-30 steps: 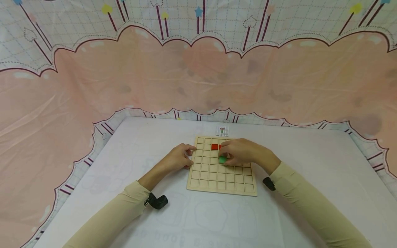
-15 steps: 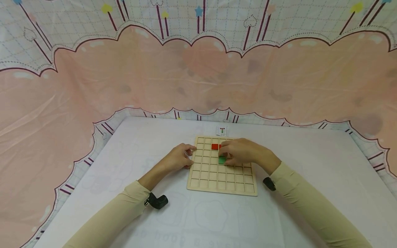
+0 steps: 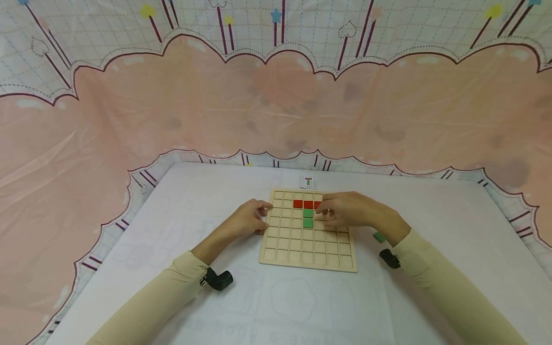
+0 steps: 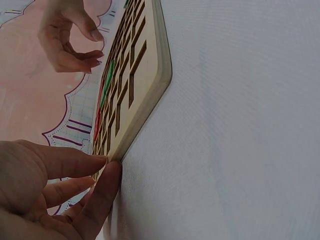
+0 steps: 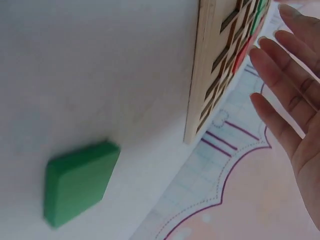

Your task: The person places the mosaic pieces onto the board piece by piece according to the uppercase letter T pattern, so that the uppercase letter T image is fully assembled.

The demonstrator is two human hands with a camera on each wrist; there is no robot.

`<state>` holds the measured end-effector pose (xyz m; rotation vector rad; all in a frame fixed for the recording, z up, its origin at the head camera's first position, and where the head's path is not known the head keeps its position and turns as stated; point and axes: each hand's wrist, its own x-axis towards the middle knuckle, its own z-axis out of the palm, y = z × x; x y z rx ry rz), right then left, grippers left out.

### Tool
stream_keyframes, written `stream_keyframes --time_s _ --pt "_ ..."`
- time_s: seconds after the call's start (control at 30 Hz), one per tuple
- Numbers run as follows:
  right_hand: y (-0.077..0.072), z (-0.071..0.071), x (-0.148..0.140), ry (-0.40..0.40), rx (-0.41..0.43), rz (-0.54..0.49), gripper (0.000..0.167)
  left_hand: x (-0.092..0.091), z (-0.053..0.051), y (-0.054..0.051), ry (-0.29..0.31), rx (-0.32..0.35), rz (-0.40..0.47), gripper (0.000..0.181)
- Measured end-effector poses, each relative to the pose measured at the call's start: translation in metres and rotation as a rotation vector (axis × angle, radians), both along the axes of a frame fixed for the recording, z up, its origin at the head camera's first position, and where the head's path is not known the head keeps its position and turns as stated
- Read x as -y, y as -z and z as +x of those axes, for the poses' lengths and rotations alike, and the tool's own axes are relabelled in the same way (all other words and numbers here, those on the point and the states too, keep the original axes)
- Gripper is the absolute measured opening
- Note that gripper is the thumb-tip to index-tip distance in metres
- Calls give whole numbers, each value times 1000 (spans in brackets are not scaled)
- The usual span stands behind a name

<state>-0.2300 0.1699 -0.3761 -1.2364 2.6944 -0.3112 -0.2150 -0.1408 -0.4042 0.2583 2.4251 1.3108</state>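
A wooden grid board (image 3: pixel 289 258) lies on the white table. My left hand (image 3: pixel 249 218) holds its left edge between thumb and fingers; the left wrist view shows the fingertips against the rim. A row of red tiles (image 3: pixel 298 204) sits in the upper part of the grid, its right end partly covered by my right hand. Below the middle red tile are two green tiles (image 3: pixel 308 218), one under the other. My right hand (image 3: pixel 351 211) hovers over the board's right side, fingers loosely bent and apart, holding nothing. In the right wrist view a loose green tile (image 5: pixel 80 182) lies on the table.
A small printed card (image 3: pixel 308 182) with a red and green T pattern lies beyond the board's far edge. A patterned cloth (image 3: pixel 276 105) rises behind the table. A black wrist camera (image 3: pixel 219 280) is on the left sleeve, and another is on the right.
My right hand has let go of the lower green tile, now in its cell, and moved right. Two green tiles, the red row and the loose green tile now show. My left hand stays put.
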Motion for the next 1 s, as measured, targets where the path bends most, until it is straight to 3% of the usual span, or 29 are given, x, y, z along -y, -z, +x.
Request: stream_keyframes --time_s 0.33,1.0 --pt "-3 10 -23 91 50 9 29 0 -2 1 9 -5 -6 56" --pt "4 31 -70 185 53 24 26 0 -2 1 11 -11 2 56"
